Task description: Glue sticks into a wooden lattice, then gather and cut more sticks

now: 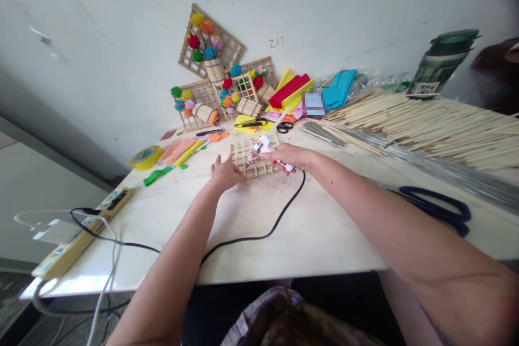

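Observation:
A small lattice of wooden sticks lies on the white table. My right hand is wrapped round a white glue gun, whose nozzle points down and left at the lattice. A pale glue stick rises from the back of the gun, and a black cord runs from it. My left hand rests at the lattice's left front corner, its fingers spread and the fingertips against the sticks.
Finished lattices with paper flowers lean on the wall. Yellow tape and a power strip are left; many sticks, blue-handled scissors and a green bottle right. Small black scissors lie behind the lattice.

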Demonstrator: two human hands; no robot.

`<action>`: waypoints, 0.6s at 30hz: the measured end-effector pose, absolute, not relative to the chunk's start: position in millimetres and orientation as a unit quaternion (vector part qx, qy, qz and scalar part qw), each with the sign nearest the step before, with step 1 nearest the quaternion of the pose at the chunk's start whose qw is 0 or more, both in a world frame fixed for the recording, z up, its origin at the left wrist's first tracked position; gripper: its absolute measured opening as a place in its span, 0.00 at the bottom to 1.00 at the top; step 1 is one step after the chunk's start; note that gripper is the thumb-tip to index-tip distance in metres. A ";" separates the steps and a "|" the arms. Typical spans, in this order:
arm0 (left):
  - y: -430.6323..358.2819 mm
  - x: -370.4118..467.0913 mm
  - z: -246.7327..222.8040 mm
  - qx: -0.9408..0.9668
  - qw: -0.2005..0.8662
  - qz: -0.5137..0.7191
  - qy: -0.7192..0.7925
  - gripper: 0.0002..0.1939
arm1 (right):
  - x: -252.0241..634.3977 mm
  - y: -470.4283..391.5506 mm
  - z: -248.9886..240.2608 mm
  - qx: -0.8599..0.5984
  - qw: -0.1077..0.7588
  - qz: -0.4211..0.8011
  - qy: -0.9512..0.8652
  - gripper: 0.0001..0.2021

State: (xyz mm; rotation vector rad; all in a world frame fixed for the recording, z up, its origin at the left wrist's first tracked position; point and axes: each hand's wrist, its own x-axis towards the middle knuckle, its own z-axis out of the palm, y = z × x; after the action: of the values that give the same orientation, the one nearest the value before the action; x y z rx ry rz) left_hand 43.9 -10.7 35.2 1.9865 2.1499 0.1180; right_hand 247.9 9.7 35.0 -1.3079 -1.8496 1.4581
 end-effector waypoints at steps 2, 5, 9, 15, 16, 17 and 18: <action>-11.9 43.8 35.7 0.673 0.105 0.044 0.731 0.13 | 249.1 11.9 34.0 -0.468 0.227 0.529 -0.670 0.20; -15.5 45.0 38.3 0.667 0.097 0.050 0.738 0.12 | 251.5 16.5 31.4 -0.455 0.237 0.534 -0.672 0.21; -20.0 46.0 41.4 0.663 0.098 0.053 0.740 0.11 | 254.1 19.5 30.3 -0.447 0.247 0.541 -0.669 0.23; -19.1 40.8 38.3 0.673 0.112 0.056 0.729 0.13 | 256.1 15.4 36.5 -0.442 0.272 0.567 -0.640 0.22; -18.7 39.8 37.7 0.674 0.111 0.058 0.728 0.13 | 256.4 15.1 37.2 -0.441 0.277 0.570 -0.635 0.22; -18.4 39.0 37.2 0.676 0.109 0.060 0.727 0.13 | 256.7 15.1 37.5 -0.439 0.283 0.573 -0.631 0.22; -18.1 38.4 37.0 0.677 0.107 0.061 0.726 0.13 | 257.0 15.3 37.6 -0.436 0.289 0.576 -0.628 0.21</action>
State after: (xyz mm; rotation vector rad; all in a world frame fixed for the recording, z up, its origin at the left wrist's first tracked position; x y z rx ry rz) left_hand 38.4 -18.1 37.0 1.9929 2.1378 0.1786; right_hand 257.0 15.3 37.6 -1.1649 -1.6775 1.5369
